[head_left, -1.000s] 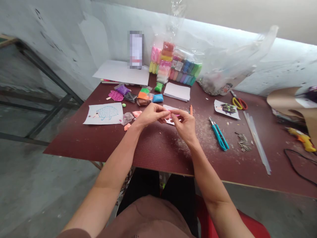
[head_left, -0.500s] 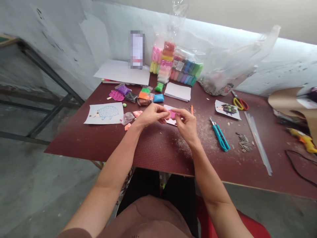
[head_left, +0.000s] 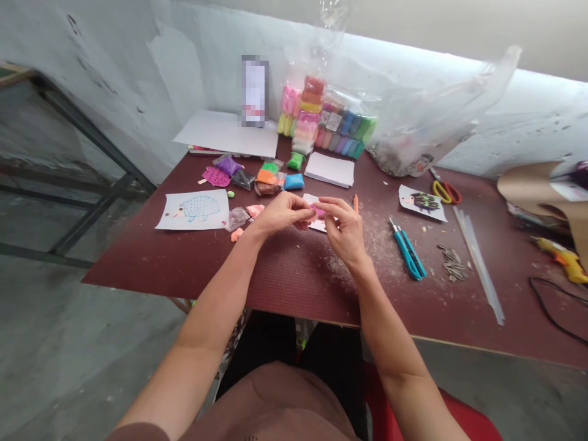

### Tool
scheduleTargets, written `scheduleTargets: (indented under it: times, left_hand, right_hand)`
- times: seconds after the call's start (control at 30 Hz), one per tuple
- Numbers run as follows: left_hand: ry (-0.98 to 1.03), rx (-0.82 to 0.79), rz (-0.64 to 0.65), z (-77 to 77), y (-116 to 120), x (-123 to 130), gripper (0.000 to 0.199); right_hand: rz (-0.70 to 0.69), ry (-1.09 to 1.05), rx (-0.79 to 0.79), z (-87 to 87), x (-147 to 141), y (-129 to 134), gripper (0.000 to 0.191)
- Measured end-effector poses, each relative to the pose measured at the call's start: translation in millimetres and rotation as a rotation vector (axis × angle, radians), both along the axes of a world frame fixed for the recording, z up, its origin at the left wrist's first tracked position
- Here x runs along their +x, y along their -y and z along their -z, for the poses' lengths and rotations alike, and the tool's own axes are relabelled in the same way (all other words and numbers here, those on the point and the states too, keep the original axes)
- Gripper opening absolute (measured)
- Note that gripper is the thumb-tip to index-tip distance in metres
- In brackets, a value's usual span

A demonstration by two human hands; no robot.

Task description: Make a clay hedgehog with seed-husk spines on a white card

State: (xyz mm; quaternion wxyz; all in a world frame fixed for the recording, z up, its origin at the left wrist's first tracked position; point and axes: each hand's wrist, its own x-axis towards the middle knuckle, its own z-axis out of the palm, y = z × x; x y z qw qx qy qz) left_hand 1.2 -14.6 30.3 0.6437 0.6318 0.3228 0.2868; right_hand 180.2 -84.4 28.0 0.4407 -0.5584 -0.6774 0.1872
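My left hand (head_left: 287,213) is closed in a pinch above the table, with a small pinkish piece of clay partly showing at its fingertips. Facing it, my right hand (head_left: 344,228) has its thumb and fingers curled in close to the left fingertips; what lies between them is mostly hidden. Beneath both hands is a white card (head_left: 318,226) with a pink patch (head_left: 318,210) on it, partly covered by the fingers. Salmon-coloured clay lumps (head_left: 237,234) and a crumpled clear wrapper (head_left: 237,218) lie left of my left hand. An orange pen (head_left: 355,203) is just beyond my right hand.
A hedgehog drawing (head_left: 198,209) lies left. Clay packets (head_left: 294,181), stacked white cards (head_left: 329,169) and bagged clay (head_left: 310,116) are behind. Rightward are a teal cutter (head_left: 408,249), seeds (head_left: 454,264), a decorated hedgehog card (head_left: 425,202), scissors (head_left: 447,192), clear sticks (head_left: 480,266) and a glue gun (head_left: 567,258).
My right hand has shifted slightly left and its fingers have changed position. Less of the pink between the hands shows now. My left hand stays nearly in place.
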Motion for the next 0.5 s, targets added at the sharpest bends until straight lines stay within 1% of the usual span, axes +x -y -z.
scheduleTargets:
  times: [0.13, 0.23, 0.3, 0.37, 0.5]
  left_hand:
    - [0.005, 0.011, 0.005, -2.4, 0.9, -0.5, 0.040]
    - [0.007, 0.017, -0.012, -5.0, 1.1, -0.6, 0.039]
    - [0.007, 0.011, -0.050, -5.2, 0.5, -0.3, 0.037]
    - [0.021, -0.006, -0.089, -3.8, -0.7, 0.3, 0.033]
    - [0.056, -0.036, -0.108, -0.5, -2.1, 1.3, 0.030]
  right_hand:
    - [-0.030, 0.012, 0.010, 1.9, 0.1, -0.8, 0.036]
    - [0.033, -0.048, 0.021, 2.5, -1.2, -0.7, 0.033]
    - [0.094, -0.130, -0.020, 2.3, -1.9, -0.6, 0.025]
    - [0.107, -0.195, -0.089, 1.7, -2.2, -0.8, 0.019]
    - [0.050, -0.261, -0.170, 0.7, -3.0, -1.6, 0.023]
